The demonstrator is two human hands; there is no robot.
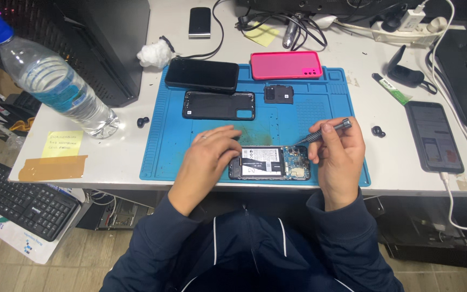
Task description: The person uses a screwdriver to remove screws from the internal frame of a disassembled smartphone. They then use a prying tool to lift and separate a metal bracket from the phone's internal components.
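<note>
1. The opened phone [269,163] lies at the blue mat's [163,146] 6 o'clock edge, long axis running 9-to-3.
2. Left hand [212,154] closes over its 9 o'clock end.
3. Right hand [339,154] grips the screwdriver [328,131], tip slanting toward 8 o'clock over the 3 o'clock end; this hand is nearer there.

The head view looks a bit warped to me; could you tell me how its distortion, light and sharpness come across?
Head view: wide-angle bend, with the water bottle leaning at the left edge; even overhead light with soft shadows under the left hand and right hand; mild glare on the black phone; the opened phone is sharp.
</note>
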